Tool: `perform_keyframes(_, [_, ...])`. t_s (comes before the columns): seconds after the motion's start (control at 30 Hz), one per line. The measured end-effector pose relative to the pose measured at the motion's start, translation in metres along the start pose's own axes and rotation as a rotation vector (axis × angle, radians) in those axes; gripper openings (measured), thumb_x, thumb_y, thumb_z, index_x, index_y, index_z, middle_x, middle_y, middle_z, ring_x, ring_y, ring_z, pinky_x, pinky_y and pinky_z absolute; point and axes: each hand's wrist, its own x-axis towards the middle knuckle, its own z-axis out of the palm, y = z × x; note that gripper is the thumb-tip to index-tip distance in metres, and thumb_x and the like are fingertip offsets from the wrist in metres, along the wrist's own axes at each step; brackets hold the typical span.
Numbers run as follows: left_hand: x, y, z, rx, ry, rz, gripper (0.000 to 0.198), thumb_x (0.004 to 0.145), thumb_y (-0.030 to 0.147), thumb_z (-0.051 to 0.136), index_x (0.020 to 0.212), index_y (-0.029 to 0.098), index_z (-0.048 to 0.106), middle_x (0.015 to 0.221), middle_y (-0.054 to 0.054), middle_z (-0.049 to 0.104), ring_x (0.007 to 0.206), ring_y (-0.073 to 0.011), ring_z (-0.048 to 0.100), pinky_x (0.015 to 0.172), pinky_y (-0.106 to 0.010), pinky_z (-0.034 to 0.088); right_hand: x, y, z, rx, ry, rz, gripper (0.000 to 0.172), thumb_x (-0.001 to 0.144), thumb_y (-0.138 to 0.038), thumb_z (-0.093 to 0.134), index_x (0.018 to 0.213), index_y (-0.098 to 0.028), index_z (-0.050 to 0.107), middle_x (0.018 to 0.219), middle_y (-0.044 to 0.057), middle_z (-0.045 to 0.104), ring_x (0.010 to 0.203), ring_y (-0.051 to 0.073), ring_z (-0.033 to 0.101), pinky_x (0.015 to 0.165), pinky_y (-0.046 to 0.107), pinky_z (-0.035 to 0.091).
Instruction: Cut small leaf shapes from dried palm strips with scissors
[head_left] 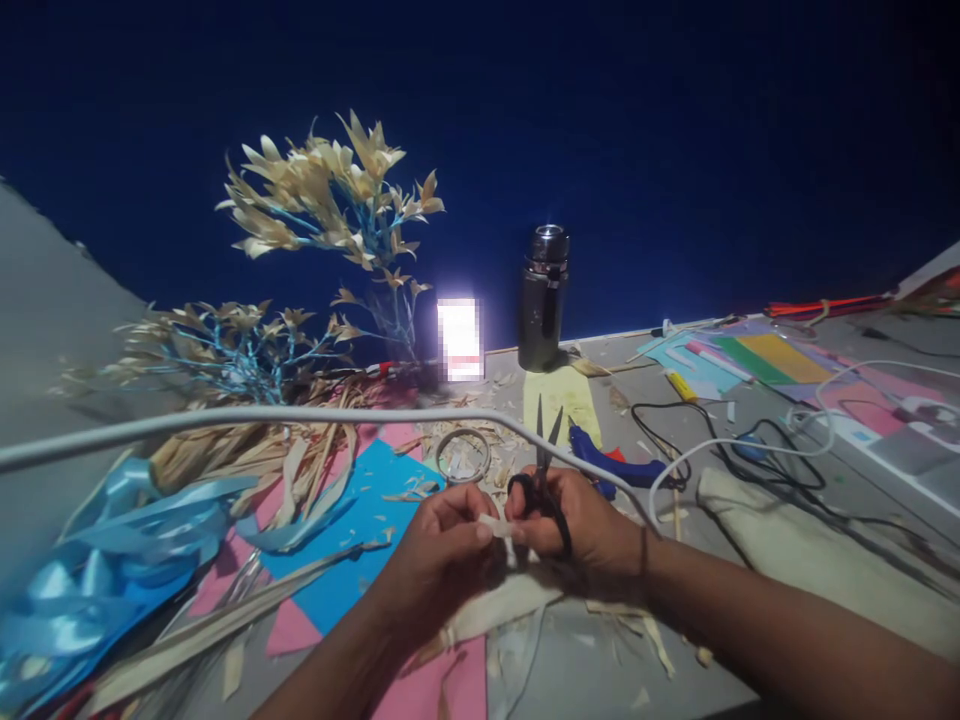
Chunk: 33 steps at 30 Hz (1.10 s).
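Note:
My left hand pinches a small pale strip of dried leaf between thumb and fingers. My right hand grips black scissors with the blades pointing up and away, slightly apart, and also touches the strip. Both hands meet above a pale husk piece lying on the grey table. A white cable runs across just behind the hands.
A handmade tree with tan leaves on blue stems stands at back left. Blue ribbon, pink and blue paper sheets, a tape roll, a blue glue gun, a dark bottle, coloured papers and cables surround the hands.

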Motion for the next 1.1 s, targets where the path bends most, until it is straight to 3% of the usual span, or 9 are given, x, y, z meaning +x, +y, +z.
perform_keyframes(0.17, [0.002, -0.007, 0.003, -0.032, 0.038, 0.028, 0.028, 0.066, 0.024, 0.088, 0.081, 0.016, 0.066, 0.075, -0.003, 0.068, 0.061, -0.0110, 0.057, 0.059, -0.023, 0.040, 0.001, 0.007, 0.009, 0.166, 0.056, -0.072, 0.044, 0.057, -0.025, 0.095, 0.081, -0.016, 0.059, 0.068, -0.004, 0.059, 0.059, 0.009, 0.053, 0.057, 0.021, 0.041])
perform_keyframes(0.27, [0.005, -0.013, 0.005, -0.028, 0.068, 0.037, 0.027, 0.065, 0.023, 0.089, 0.078, 0.016, 0.066, 0.069, 0.000, 0.066, 0.057, -0.0090, 0.056, 0.057, -0.021, 0.039, 0.001, 0.009, 0.012, 0.188, 0.073, -0.074, 0.045, 0.056, -0.025, 0.095, 0.080, -0.016, 0.057, 0.067, -0.004, 0.058, 0.058, 0.009, 0.053, 0.056, 0.021, 0.041])
perform_keyframes(0.43, [0.005, -0.008, 0.005, -0.012, 0.188, 0.087, 0.023, 0.068, 0.023, 0.085, 0.075, 0.016, 0.064, 0.068, -0.001, 0.065, 0.061, -0.0133, 0.060, 0.062, -0.026, 0.045, 0.004, 0.012, 0.004, 0.021, 0.044, 0.019, 0.034, 0.061, -0.026, 0.088, 0.077, -0.015, 0.060, 0.066, -0.003, 0.058, 0.056, 0.009, 0.051, 0.053, 0.020, 0.038])
perform_keyframes(0.63, [-0.001, 0.006, 0.010, 0.030, 0.339, 0.199, 0.023, 0.070, 0.020, 0.082, 0.070, 0.017, 0.059, 0.069, 0.001, 0.063, 0.056, -0.0095, 0.052, 0.056, -0.023, 0.040, 0.004, 0.011, 0.002, -0.249, -0.119, 0.212, 0.028, 0.074, -0.037, 0.070, 0.062, -0.014, 0.057, 0.056, -0.001, 0.056, 0.046, 0.007, 0.042, 0.043, 0.019, 0.027])
perform_keyframes(0.87, [-0.002, 0.004, 0.012, 0.087, 0.413, 0.182, 0.026, 0.071, 0.020, 0.079, 0.070, 0.020, 0.053, 0.063, 0.004, 0.057, 0.054, -0.0092, 0.048, 0.052, -0.022, 0.034, -0.004, 0.003, 0.009, -0.316, -0.203, 0.300, 0.030, 0.070, -0.037, 0.071, 0.055, -0.015, 0.055, 0.049, -0.002, 0.054, 0.039, 0.006, 0.038, 0.038, 0.019, 0.023])
perform_keyframes(1.1, [-0.002, 0.002, 0.012, 0.100, 0.412, 0.199, 0.023, 0.072, 0.017, 0.074, 0.070, 0.021, 0.051, 0.058, 0.006, 0.052, 0.051, -0.0088, 0.044, 0.049, -0.022, 0.030, -0.006, -0.007, 0.015, -0.385, -0.182, 0.351, 0.022, 0.070, -0.027, 0.067, 0.054, -0.014, 0.059, 0.048, -0.002, 0.056, 0.038, 0.005, 0.039, 0.037, 0.018, 0.024])
